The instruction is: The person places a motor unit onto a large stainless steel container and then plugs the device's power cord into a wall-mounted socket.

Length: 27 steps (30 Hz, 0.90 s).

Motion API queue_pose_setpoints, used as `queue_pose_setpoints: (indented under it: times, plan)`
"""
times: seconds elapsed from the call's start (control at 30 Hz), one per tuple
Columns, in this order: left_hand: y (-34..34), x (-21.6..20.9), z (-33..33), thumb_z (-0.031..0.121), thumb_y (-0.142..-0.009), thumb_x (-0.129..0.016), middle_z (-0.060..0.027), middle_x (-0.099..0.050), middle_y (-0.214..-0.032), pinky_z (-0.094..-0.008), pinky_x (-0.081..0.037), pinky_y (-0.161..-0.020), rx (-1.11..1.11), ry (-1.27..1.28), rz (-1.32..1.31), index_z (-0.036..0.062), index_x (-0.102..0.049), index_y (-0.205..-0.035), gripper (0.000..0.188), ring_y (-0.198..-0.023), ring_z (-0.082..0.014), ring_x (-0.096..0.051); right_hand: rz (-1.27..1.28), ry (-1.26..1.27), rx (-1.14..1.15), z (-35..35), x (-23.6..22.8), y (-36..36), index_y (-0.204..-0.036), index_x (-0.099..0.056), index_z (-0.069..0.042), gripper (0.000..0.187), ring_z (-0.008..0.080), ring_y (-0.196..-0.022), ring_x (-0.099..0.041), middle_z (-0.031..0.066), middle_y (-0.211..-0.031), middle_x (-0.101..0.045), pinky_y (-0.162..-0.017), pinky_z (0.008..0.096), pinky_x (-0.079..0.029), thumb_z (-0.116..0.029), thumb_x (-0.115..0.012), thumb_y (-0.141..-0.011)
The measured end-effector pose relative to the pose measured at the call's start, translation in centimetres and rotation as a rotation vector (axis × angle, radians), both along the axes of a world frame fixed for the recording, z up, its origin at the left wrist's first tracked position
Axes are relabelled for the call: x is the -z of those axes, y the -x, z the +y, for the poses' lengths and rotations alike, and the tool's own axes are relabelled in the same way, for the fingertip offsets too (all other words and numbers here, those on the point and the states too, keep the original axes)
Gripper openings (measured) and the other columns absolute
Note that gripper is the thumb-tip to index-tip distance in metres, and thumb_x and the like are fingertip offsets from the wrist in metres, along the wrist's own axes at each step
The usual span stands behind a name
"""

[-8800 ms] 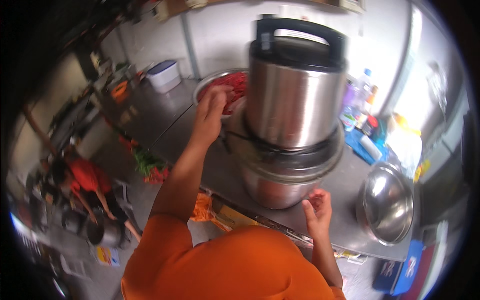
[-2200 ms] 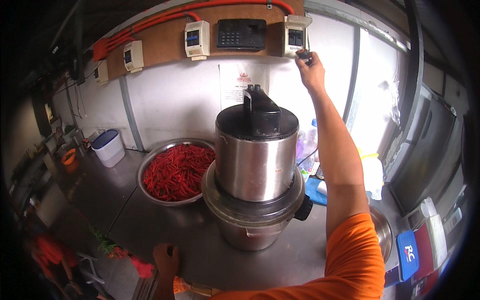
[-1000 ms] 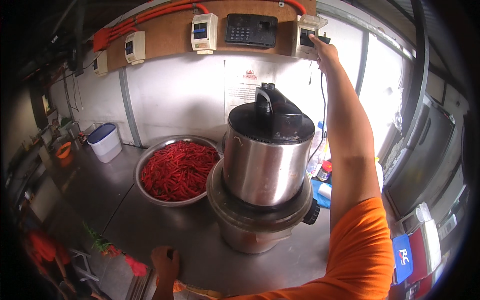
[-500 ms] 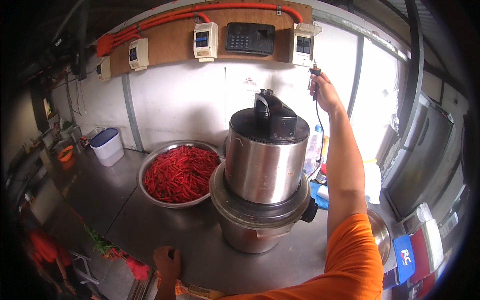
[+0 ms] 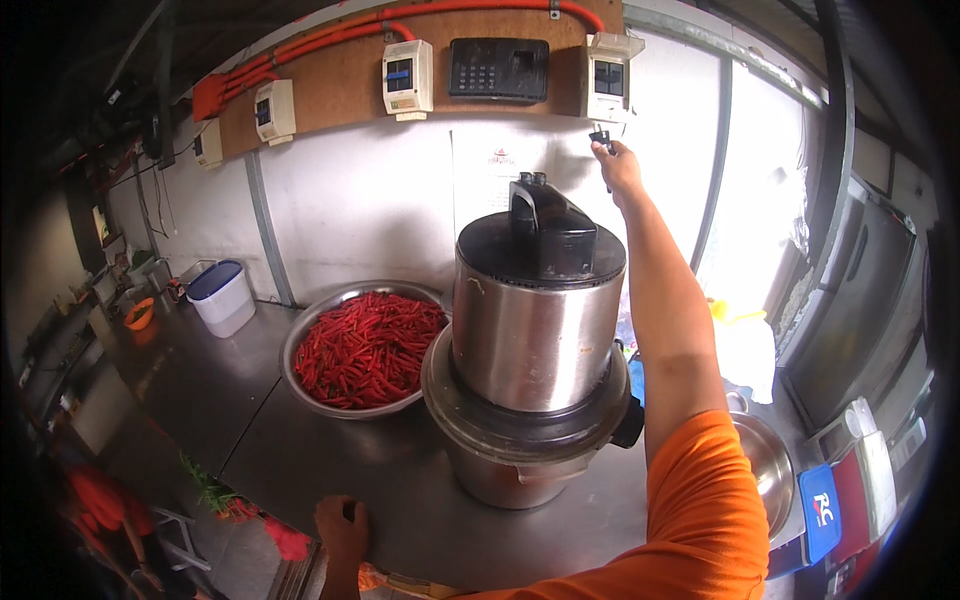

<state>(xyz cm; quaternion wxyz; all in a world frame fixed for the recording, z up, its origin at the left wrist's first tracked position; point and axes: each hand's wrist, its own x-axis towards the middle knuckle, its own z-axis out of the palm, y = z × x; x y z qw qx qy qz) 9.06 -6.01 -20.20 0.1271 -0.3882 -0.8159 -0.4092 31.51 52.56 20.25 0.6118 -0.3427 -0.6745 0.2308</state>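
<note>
Raised toward the wall, my right hand [image 5: 622, 172] is closed around a black power plug [image 5: 601, 137]. The plug's prongs point up, a little below a white breaker box [image 5: 607, 85], and stand apart from it. Below my arm is a food processor [image 5: 537, 345] with a steel body, a black motor top and a wide clear lidded bowl. At the table's front edge my left hand [image 5: 342, 528] rests with curled fingers; a small dark spot shows in it, and whether it is an object I cannot make out. Red chillies [image 5: 370, 350] fill a steel basin [image 5: 292, 375] left of the machine.
A steel table [image 5: 400, 470] carries a white tub with a blue lid [image 5: 222, 298] and an orange bowl [image 5: 140, 314]. Another steel basin [image 5: 768, 470] is at the right, near a blue box [image 5: 820, 515]. A black keypad device [image 5: 498, 70] hangs on the wall board.
My right hand has moved left with the plug, to just under the breaker box. The view has shifted slightly. My left hand stays at the table edge.
</note>
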Motion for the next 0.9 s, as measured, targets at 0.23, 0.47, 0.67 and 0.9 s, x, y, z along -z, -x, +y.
queue_pose_setpoints:
  times: [0.23, 0.47, 0.67, 0.9]
  plan:
    - [0.0, 0.2, 0.0, 0.013, -0.078, -0.069, -0.0132, -0.062, -0.091, -0.0466, -0.042, -0.084, 0.004, -0.004, 0.001, 0.0049, -0.063, -0.087, 0.014, -0.092, -0.0355, -0.057, 0.231, 0.153, -0.423, -1.0, 0.6, 0.5, -0.121, -0.058, -0.003, 0.039, 0.0232, -0.100, -0.054, 0.0087, -0.107, -0.058, -0.089, 0.0410, -0.049, -0.033, -0.062, -0.098]
    - [-0.3, 0.2, 0.0, 0.011, -0.077, -0.070, -0.0138, -0.062, -0.091, -0.0463, -0.043, -0.085, -0.025, 0.021, 0.005, 0.0040, -0.062, -0.086, 0.014, -0.092, -0.0355, -0.057, 0.285, 0.271, -0.753, -0.1, 0.7, -0.5, -0.110, -0.059, -0.011, 0.024, 0.0193, -0.099, -0.054, 0.0042, -0.101, -0.056, -0.089, 0.0412, -0.050, -0.032, -0.061, -0.098]
    - [-0.2, 0.2, 0.0, 0.013, -0.079, -0.070, -0.0148, -0.062, -0.092, -0.0457, -0.045, -0.083, -0.014, 0.022, 0.014, 0.0037, -0.062, -0.089, 0.016, -0.091, -0.0350, -0.058, 0.346, 0.242, -0.856, 0.7, 1.1, 0.0, -0.108, -0.058, -0.010, 0.022, 0.0183, -0.094, -0.058, 0.0038, -0.100, -0.058, -0.083, 0.0370, -0.054, -0.030, -0.059, -0.100]
    - [-0.1, 0.5, 0.1, 0.013, -0.079, -0.069, -0.0140, -0.062, -0.092, -0.0456, -0.044, -0.084, -0.020, 0.029, 0.017, 0.0040, -0.062, -0.089, 0.016, -0.092, -0.0345, -0.058, 0.361, 0.286, -0.985, 1.8, 0.9, -0.1, -0.111, -0.055, -0.011, 0.026, 0.0205, -0.099, -0.059, 0.0061, -0.102, -0.058, -0.082, 0.0390, -0.055, -0.033, -0.061, -0.098]
